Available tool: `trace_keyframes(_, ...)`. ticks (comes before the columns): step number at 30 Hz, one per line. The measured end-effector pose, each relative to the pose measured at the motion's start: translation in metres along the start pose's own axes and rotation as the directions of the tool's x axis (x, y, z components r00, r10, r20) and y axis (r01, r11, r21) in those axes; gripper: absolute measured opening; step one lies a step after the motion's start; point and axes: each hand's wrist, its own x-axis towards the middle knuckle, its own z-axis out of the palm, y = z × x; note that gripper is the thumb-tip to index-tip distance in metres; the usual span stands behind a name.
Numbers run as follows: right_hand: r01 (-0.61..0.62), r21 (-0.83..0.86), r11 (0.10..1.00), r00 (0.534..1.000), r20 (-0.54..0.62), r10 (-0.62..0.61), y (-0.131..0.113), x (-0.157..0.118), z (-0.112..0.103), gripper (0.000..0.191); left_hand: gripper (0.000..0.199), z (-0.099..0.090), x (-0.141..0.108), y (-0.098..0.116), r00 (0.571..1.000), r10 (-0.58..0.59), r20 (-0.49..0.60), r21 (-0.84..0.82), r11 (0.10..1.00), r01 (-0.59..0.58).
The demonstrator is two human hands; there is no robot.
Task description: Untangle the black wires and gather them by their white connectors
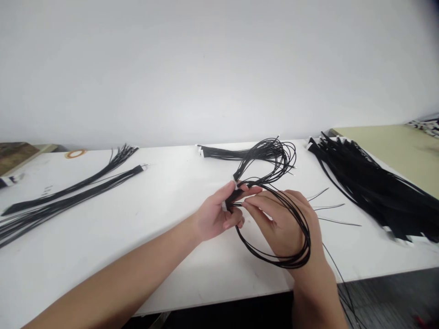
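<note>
My left hand (pixel 219 208) grips a black wire harness (pixel 236 192) near its white connector ends, above the middle of the white table. From this grip a bunch of looped wires (pixel 279 155) arcs up and right. Other wires curve in a wide loop (pixel 305 237) around my right hand (pixel 281 214). The right thumb and forefinger pinch thin black wire beside the left hand's fingers, close to a connector. Loose wire ends (pixel 338 224) stick out beyond the right hand, and several strands hang past the table's front edge.
A large pile of black wire bundles (pixel 373 183) lies on the right. Two long wire bundles (pixel 92 187) lie on the left, and another bundle (pixel 219 153) behind my hands. An orange tape ring (pixel 75 154) rests at the back left, before a white wall (pixel 206 68).
</note>
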Motion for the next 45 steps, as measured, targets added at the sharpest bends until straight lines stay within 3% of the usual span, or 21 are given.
trace_keyframes(4, -0.215, 0.116, 0.970, 0.964, 0.184, 0.192, 0.005, -0.002, -0.009, 0.016, 0.027, 0.001, 0.000, 0.000, 0.999, 0.006, -0.040, 0.019, 1.000, -0.005)
trace_keyframes(6, -0.375, 0.247, 0.893, 0.906, 0.299, 0.298, 0.012, -0.005, -0.018, 0.017, 0.027, 0.003, -0.001, 0.001, 0.998, 0.012, -0.063, 0.023, 1.000, -0.010)
trace_keyframes(8, -0.466, 0.379, 0.799, 0.880, 0.296, 0.372, 0.020, -0.008, -0.027, 0.020, 0.026, 0.005, -0.001, 0.002, 0.996, 0.013, -0.084, 0.026, 1.000, -0.011)
trace_keyframes(10, -0.517, 0.560, 0.647, 0.852, 0.262, 0.454, 0.028, -0.011, -0.036, 0.024, 0.026, 0.006, -0.001, 0.003, 0.996, 0.011, -0.090, 0.032, 0.999, -0.008)
trace_keyframes(13, -0.486, 0.814, 0.318, 0.806, 0.277, 0.523, 0.037, -0.012, -0.045, 0.023, 0.028, 0.005, -0.001, 0.003, 0.997, 0.008, -0.072, 0.056, 0.998, -0.004)
trace_keyframes(16, -0.392, 0.918, 0.055, 0.827, 0.325, 0.460, 0.043, -0.011, -0.049, 0.010, 0.029, 0.004, -0.002, 0.002, 0.999, -0.004, -0.054, 0.086, 0.996, 0.009)
trace_keyframes(18, -0.350, 0.937, -0.003, 0.856, 0.322, 0.404, 0.047, -0.011, -0.050, 0.010, 0.029, 0.003, -0.002, 0.002, 0.998, -0.015, -0.053, 0.103, 0.994, 0.021)
trace_keyframes(22, -0.305, 0.952, 0.000, 0.869, 0.279, 0.409, 0.051, -0.012, -0.050, 0.024, 0.029, 0.002, -0.002, 0.000, 0.999, -0.018, -0.041, 0.145, 0.989, 0.023)
trace_keyframes(24, -0.278, 0.960, 0.026, 0.855, 0.235, 0.463, 0.051, -0.013, -0.048, 0.030, 0.030, 0.002, -0.001, -0.001, 0.999, -0.020, -0.026, 0.159, 0.987, 0.024)
trace_keyframes(27, -0.245, 0.966, 0.089, 0.813, 0.155, 0.561, 0.048, -0.013, -0.043, 0.021, 0.032, 0.002, 0.001, -0.001, 1.000, -0.020, -0.016, 0.170, 0.985, 0.022)
trace_keyframes(29, -0.223, 0.959, 0.173, 0.754, 0.058, 0.654, 0.044, -0.010, -0.038, 0.011, 0.031, 0.002, 0.001, -0.001, 1.000, -0.020, -0.003, 0.180, 0.983, 0.020)
trace_keyframes(32, -0.160, 0.941, 0.298, 0.613, -0.142, 0.777, 0.038, -0.003, -0.032, 0.008, 0.030, 0.002, 0.001, -0.001, 0.999, -0.021, 0.029, 0.200, 0.980, 0.014)
trace_keyframes(35, -0.104, 0.934, 0.342, 0.479, -0.254, 0.840, 0.034, 0.003, -0.032, 0.012, 0.028, 0.002, 0.001, -0.001, 0.998, -0.040, 0.040, 0.197, 0.980, 0.032)
trace_keyframes(37, -0.086, 0.936, 0.341, 0.420, -0.277, 0.864, 0.031, 0.006, -0.034, 0.016, 0.028, 0.001, 0.001, -0.001, 0.998, -0.058, 0.038, 0.189, 0.981, 0.049)
trace_keyframes(39, -0.045, 0.953, 0.299, 0.412, -0.255, 0.875, 0.030, 0.007, -0.037, 0.016, 0.027, 0.002, 0.000, -0.001, 0.997, -0.068, 0.033, 0.185, 0.981, 0.061)
trace_keyframes(41, -0.003, 0.957, 0.289, 0.449, -0.257, 0.856, 0.029, 0.006, -0.038, 0.010, 0.027, 0.002, 0.000, 0.000, 0.997, -0.076, 0.025, 0.186, 0.980, 0.070)
trace_keyframes(43, -0.004, 0.919, 0.394, 0.473, -0.345, 0.811, 0.028, 0.006, -0.035, 0.008, 0.027, 0.003, 0.000, 0.000, 0.997, -0.078, 0.019, 0.190, 0.979, 0.073)
trace_keyframes(45, -0.041, 0.825, 0.563, 0.464, -0.483, 0.742, 0.026, 0.005, -0.030, 0.010, 0.027, 0.004, 0.000, 0.000, 0.997, -0.072, 0.018, 0.194, 0.979, 0.067)
